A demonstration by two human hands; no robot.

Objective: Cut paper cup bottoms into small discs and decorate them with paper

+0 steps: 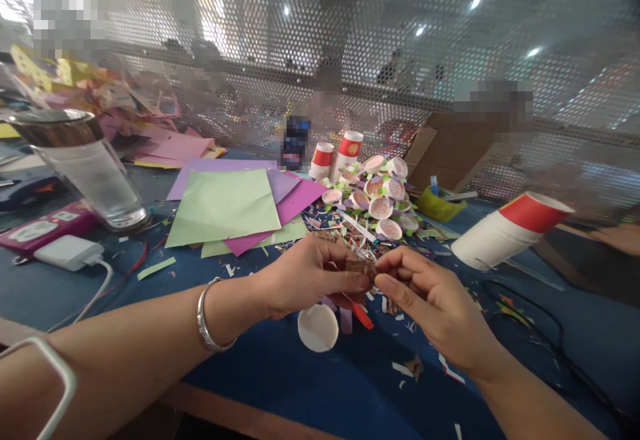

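Between my two hands is a small brown piece (pixel 361 265) that looks like crumpled paper or thin card. My left hand (pixel 303 272) pinches it between thumb and fingers. Thumb and fingertips of my right hand (pixel 440 313) close on its right end. Below my left hand lies a round white paper cup bottom (pixel 319 328). Beside it, a red object (pixel 363 317) and a purple paper strip (pixel 346 320) stick out from under the hands; the red object's kind is unclear. Paper scraps are scattered around the hands.
Ahead, cut cup bottoms with paper bits (pixel 380 208) form a pile, near stacked paper cups (pixel 349 153). Coloured sheets (pixel 225 205), a glass of water (pixel 97 183) and a white charger (pixel 70 252) are left. At right lie a cup stack (pixel 505 230) and black cable (pixel 550 340).
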